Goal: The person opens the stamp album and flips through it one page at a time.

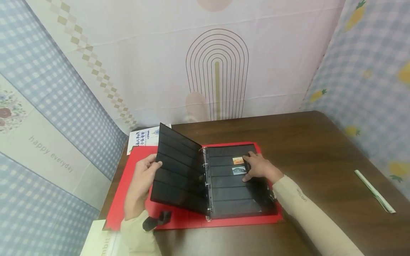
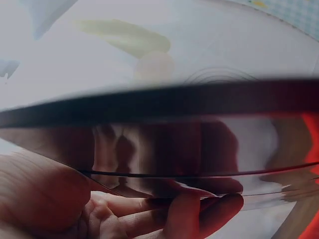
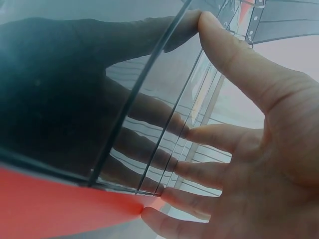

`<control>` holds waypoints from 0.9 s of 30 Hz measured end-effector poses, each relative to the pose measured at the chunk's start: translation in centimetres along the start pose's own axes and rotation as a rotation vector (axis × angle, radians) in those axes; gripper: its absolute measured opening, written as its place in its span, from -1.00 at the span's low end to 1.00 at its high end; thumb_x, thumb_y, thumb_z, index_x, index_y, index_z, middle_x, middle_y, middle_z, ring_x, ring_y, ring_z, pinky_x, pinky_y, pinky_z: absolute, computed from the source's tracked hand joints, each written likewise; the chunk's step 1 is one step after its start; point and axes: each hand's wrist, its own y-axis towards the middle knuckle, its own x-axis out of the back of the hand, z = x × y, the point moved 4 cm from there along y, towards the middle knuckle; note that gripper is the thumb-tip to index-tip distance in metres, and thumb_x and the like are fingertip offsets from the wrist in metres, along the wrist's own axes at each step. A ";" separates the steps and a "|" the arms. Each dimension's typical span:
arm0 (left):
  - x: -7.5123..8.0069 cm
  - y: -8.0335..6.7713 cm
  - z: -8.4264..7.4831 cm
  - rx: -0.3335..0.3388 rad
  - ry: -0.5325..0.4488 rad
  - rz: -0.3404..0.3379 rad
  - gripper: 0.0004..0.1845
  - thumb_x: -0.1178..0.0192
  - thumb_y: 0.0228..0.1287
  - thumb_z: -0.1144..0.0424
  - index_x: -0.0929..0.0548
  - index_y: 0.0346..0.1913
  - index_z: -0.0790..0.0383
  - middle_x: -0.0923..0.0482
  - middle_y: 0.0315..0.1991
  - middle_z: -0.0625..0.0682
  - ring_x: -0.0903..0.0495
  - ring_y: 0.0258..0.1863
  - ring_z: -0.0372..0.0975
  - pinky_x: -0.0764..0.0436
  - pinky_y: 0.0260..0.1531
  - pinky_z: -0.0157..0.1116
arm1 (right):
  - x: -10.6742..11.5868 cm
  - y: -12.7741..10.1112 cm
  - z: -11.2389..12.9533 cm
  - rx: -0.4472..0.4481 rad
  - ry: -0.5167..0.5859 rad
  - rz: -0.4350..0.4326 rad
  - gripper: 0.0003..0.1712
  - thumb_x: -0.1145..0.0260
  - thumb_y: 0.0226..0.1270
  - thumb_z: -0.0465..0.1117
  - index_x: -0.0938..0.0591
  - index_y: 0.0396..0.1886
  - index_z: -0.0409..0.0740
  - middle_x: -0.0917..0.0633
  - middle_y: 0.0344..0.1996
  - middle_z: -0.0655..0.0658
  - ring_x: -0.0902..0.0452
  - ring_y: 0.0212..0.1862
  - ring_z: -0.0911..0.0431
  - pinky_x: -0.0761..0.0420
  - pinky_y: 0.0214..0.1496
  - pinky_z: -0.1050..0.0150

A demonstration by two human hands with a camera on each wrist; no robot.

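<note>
A red ring binder (image 1: pixel 128 202) lies open on the brown table (image 1: pixel 320 149). My left hand (image 1: pixel 148 169) grips the left edge of a black pocket page (image 1: pixel 177 170) and holds it raised off the cover; in the left wrist view my fingers (image 2: pixel 149 214) curl under the glossy page (image 2: pixel 159 104). My right hand (image 1: pixel 253 167) rests flat, fingers straight, on the right-hand black page (image 1: pixel 237 201). Just left of its fingertips sit an orange stamp (image 1: pixel 237 160) and a grey-blue stamp (image 1: pixel 238 171). The right wrist view shows my spread fingers (image 3: pixel 214 134) pressing the page's clear strips (image 3: pixel 149 124).
A white printed booklet (image 1: pixel 142 137) lies behind the binder at the back left. A long white-and-green strip (image 1: pixel 374 192) lies on the table's right side. A pale sheet (image 1: pixel 96 241) sits at the front left corner. Patterned cloth walls (image 1: pixel 217 71) close in three sides.
</note>
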 end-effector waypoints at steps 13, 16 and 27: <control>2.5 -0.2 1.5 0.103 0.000 -0.024 -0.63 0.02 0.51 0.44 -0.44 0.24 0.61 -0.74 -0.30 0.18 -0.74 -0.48 -0.23 -0.74 -0.43 -0.24 | -0.1 -0.2 -0.1 -0.003 0.020 0.018 0.15 -0.64 0.02 0.02 -0.28 0.53 -0.30 -0.10 0.52 -0.50 0.05 0.49 -0.46 -0.23 0.34 -0.44; 3.1 -0.3 1.7 0.114 0.081 -0.060 -0.60 -0.03 0.49 0.42 -0.44 0.27 0.61 -0.73 -0.38 0.11 -0.69 -0.53 -0.29 -0.70 -0.45 -0.32 | 0.0 -0.3 -0.1 0.004 0.013 0.021 0.16 -0.63 0.02 0.03 -0.27 0.53 -0.31 -0.08 0.52 -0.52 0.09 0.50 -0.48 -0.22 0.34 -0.44; 4.2 -0.6 2.3 0.138 0.369 -0.104 -0.57 -0.17 0.45 0.34 -0.51 0.25 0.57 -0.71 -0.22 0.31 -0.67 -0.36 -0.12 -0.63 -0.31 -0.25 | 0.2 -0.4 0.0 0.019 0.002 0.017 0.17 -0.62 0.04 0.05 -0.26 0.53 -0.32 -0.09 0.51 -0.53 0.09 0.49 -0.50 -0.22 0.34 -0.45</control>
